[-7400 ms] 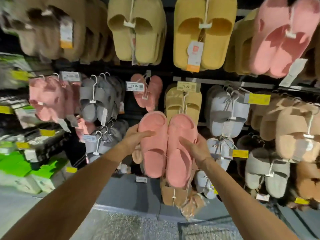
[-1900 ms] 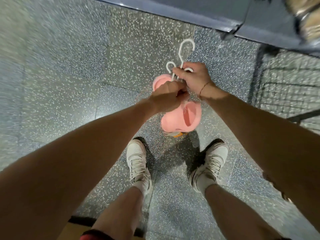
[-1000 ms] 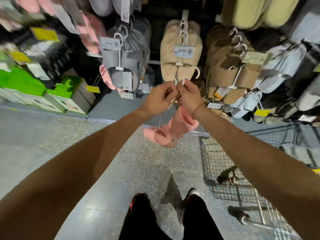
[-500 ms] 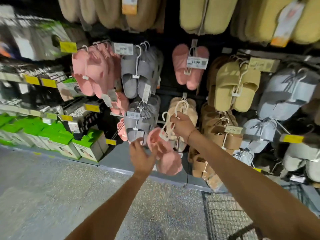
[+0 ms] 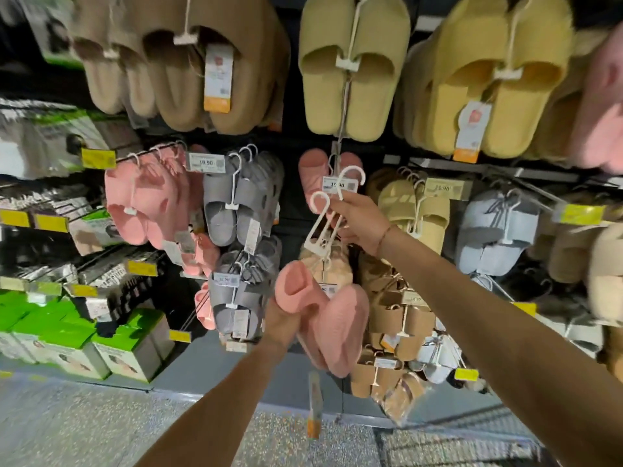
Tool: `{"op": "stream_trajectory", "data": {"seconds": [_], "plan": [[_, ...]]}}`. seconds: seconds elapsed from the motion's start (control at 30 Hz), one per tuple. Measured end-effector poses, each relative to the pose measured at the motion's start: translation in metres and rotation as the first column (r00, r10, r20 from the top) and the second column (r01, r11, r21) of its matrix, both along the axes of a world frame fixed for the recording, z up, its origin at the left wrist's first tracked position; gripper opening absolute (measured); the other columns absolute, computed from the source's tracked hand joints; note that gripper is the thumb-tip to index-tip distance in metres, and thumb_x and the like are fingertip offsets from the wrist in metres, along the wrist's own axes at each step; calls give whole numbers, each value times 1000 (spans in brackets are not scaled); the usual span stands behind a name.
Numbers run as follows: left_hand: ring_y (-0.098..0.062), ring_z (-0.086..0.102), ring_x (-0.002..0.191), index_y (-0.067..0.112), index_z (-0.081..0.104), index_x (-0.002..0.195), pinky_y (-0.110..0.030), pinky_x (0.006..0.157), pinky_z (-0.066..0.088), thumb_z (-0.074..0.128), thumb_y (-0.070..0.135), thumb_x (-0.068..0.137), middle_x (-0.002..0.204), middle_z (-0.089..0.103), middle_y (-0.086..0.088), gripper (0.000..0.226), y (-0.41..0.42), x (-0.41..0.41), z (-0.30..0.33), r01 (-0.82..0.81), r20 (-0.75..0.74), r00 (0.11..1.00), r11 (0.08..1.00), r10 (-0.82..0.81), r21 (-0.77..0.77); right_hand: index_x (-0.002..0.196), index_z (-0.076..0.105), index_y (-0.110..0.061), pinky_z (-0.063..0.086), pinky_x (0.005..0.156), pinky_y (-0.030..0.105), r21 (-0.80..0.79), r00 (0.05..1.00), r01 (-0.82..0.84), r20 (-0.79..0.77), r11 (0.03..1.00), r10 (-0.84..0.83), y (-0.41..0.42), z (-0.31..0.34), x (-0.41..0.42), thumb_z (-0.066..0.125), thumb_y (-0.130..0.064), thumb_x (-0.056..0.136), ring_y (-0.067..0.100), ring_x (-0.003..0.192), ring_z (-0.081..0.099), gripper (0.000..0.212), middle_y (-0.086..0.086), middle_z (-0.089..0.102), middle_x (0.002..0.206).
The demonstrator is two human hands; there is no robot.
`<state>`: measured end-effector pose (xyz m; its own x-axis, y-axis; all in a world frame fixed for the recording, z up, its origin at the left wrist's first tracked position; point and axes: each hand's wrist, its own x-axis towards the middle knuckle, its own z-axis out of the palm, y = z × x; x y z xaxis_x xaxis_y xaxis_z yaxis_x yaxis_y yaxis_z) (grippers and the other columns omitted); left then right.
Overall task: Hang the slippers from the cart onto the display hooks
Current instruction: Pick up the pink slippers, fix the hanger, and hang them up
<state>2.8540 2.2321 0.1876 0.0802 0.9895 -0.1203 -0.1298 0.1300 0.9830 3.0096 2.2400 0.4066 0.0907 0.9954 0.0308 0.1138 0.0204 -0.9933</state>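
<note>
A pair of pink slippers (image 5: 323, 318) hangs from white plastic hangers (image 5: 320, 220) in front of the display wall. My right hand (image 5: 359, 220) pinches the hangers near their hooks, one hook raised just below the price tag (image 5: 338, 186) of a display hook that carries another pink pair (image 5: 313, 176). My left hand (image 5: 281, 320) grips the lower pink slipper from underneath. A paper tag (image 5: 314, 404) dangles below the pair.
Grey slippers (image 5: 241, 203) and pink slippers (image 5: 148, 200) hang to the left, beige and light blue pairs (image 5: 495, 227) to the right, large tan and yellow pairs above. Green boxes (image 5: 77, 335) sit on the low shelf at left. A wire cart (image 5: 448, 443) shows at bottom right.
My right hand has lifted the hangers higher toward the pink pair's display hook. My left hand, open below the slippers before, now grips the lower slipper.
</note>
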Motion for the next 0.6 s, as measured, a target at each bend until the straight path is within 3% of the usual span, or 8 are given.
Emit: {"op": "stream_trajectory", "data": {"seconds": [0.07,0.17,0.23,0.33,0.47,0.6], "plan": [[-17,68,104,27,66,114,-34,89,56,92,12,68,107,73,4,55,1,13,13,2,-4,1000,999,-2,-32,108,62,-2,25,35,16,16,996,18,89,1000,-19,0,9,14,49,-20,104,5,33,32,22,7,45,65],[-16,67,104,30,64,113,-37,90,58,90,5,67,112,72,1,58,17,20,36,58,-18,998,998,-58,-8,104,61,-2,25,36,18,-6,963,36,268,999,-33,-1,14,38,51,-26,104,8,36,30,26,5,42,62],[-20,66,108,26,63,119,-42,94,58,89,5,67,114,71,-1,61,29,21,56,108,-30,994,994,-107,30,99,60,1,25,39,21,-27,924,31,382,999,-18,0,14,52,54,-34,101,14,43,30,35,9,37,66],[-23,68,108,21,62,124,-42,91,59,87,6,71,118,71,-4,60,41,21,84,129,1,992,987,-129,92,94,60,-8,22,40,22,-79,885,-14,463,997,49,-5,15,62,55,-36,101,15,45,23,29,5,27,62],[-25,71,104,29,65,107,-45,89,60,90,13,69,115,73,-5,48,50,23,112,102,83,990,985,-114,136,91,52,-12,25,45,25,-162,802,-65,578,985,148,-14,11,62,55,-38,99,16,46,27,27,4,31,60],[-29,71,104,23,67,111,-52,89,60,88,17,70,113,75,-7,46,56,17,130,89,170,979,984,-115,152,78,44,-13,29,46,25,-210,733,-59,654,976,185,-22,6,60,55,-30,99,17,46,32,29,2,34,56]]}}
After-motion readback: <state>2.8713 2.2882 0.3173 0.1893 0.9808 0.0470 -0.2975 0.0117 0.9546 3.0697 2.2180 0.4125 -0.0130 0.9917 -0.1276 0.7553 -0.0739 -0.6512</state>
